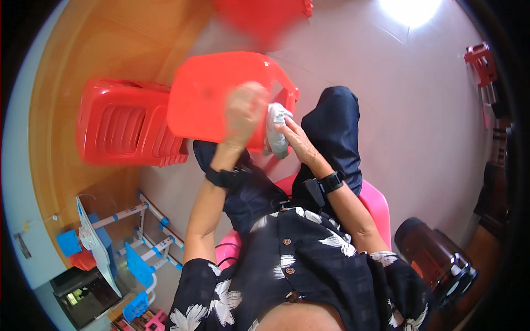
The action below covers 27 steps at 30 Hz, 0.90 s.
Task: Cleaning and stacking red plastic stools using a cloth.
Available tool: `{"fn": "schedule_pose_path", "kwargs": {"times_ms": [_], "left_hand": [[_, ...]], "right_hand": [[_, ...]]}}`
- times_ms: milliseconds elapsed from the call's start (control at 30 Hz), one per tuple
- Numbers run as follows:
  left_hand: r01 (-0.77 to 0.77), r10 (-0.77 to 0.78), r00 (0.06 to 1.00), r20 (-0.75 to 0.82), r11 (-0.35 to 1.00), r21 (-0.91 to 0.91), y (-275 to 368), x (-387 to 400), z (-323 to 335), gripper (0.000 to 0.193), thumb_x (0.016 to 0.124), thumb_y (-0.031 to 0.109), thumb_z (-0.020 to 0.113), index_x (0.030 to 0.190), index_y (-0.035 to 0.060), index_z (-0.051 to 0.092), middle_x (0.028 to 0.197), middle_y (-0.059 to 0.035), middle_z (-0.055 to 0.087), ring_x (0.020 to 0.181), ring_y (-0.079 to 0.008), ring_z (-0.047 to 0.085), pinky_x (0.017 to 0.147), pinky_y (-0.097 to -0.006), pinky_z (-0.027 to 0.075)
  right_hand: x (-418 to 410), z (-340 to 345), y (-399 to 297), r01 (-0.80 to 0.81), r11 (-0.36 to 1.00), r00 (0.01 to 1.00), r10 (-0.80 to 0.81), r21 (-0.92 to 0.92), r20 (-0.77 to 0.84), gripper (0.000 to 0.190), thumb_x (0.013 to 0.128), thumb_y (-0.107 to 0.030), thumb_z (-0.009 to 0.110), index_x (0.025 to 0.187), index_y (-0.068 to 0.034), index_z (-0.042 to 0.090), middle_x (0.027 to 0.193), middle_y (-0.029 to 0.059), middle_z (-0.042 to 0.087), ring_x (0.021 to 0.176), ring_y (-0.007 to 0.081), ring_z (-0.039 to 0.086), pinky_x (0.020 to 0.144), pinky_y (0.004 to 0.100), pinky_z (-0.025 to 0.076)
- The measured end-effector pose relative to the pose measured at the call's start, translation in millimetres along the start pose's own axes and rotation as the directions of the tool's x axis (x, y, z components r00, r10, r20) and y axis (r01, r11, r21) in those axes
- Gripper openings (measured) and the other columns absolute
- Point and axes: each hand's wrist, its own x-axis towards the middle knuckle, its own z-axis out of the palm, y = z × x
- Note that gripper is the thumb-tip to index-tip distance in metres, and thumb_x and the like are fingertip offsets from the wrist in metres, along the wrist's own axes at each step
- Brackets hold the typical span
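Note:
Before my knees stands a red plastic stool [207, 78], its smooth seat towards me. Blurred and with its fingers curled, my left hand [246, 109] is over the right part of that seat; whether it holds anything cannot be made out. My right hand [300, 140] has its fingers and thumb on a crumpled white-grey cloth [277, 132], which is bunched against the stool's right side, by the opening below the seat. Part of the cloth's far side is hidden.
Nested red plastic stools [124, 122] lie to the left by a wooden panel [120, 37]. A blurred red object [265, 16] is at the top. A blue-and-white framed desk [128, 213] is lower left, dark brown cylindrical containers [434, 252] lower right. I sit on a pink seat [377, 207].

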Motion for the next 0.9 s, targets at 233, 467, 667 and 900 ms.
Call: {"fn": "schedule_pose_path", "kwargs": {"times_ms": [233, 467, 667, 900], "left_hand": [[0.425, -0.393, 0.905, -0.164, 0.855, 0.296, -112, -4, -1, 0.052, 0.094, 0.040, 0.045, 0.127, -0.0002, 0.047, 0.132, -0.0274, 0.043, 0.126, -0.0395, 0.038, 0.107, -0.0461, 0.026], [0.466, -0.510, 0.858, -0.066, 0.717, 0.519, -101, -15, 18, 0.066, 0.095, 0.050, 0.030, 0.143, 0.0038, 0.025, 0.145, -0.0286, 0.021, 0.136, -0.0432, 0.017, 0.110, -0.0521, 0.014], [0.422, -0.483, 0.875, -0.039, 0.720, 0.551, -92, -13, 15, 0.065, 0.096, 0.047, 0.031, 0.142, 0.0012, 0.026, 0.143, -0.0317, 0.022, 0.135, -0.0453, 0.018, 0.109, -0.0529, 0.017], [0.394, -0.473, 0.881, -0.026, 0.701, 0.595, -94, -16, 12, 0.061, 0.096, 0.045, 0.031, 0.142, 0.0047, 0.027, 0.143, -0.0319, 0.022, 0.134, -0.0457, 0.019, 0.109, -0.0527, 0.017]], "right_hand": [[-29, 30, -48, 0.131, 0.777, 0.991, -0.097, -0.616, 0.088, 0.043, 0.085, -0.032, 0.056, 0.107, 0.004, 0.048, 0.107, 0.0221, 0.051, 0.103, 0.0306, 0.051, 0.089, 0.0369, 0.040], [-4, 33, -37, 0.231, 0.851, 0.951, -0.301, -0.471, -0.078, 0.042, 0.079, -0.019, 0.063, 0.109, 0.005, 0.047, 0.108, 0.0225, 0.051, 0.105, 0.0328, 0.051, 0.091, 0.0380, 0.041], [56, 14, -65, 0.298, 0.720, 0.817, -0.532, -0.627, -0.222, 0.043, 0.078, -0.022, 0.063, 0.110, 0.002, 0.049, 0.110, 0.0257, 0.050, 0.104, 0.0394, 0.051, 0.087, 0.0432, 0.042], [137, 7, -114, 0.331, 0.492, 0.775, -0.629, -0.805, -0.065, 0.041, 0.082, -0.029, 0.056, 0.116, -0.006, 0.055, 0.117, 0.0193, 0.055, 0.107, 0.0383, 0.052, 0.090, 0.0468, 0.041]]}}
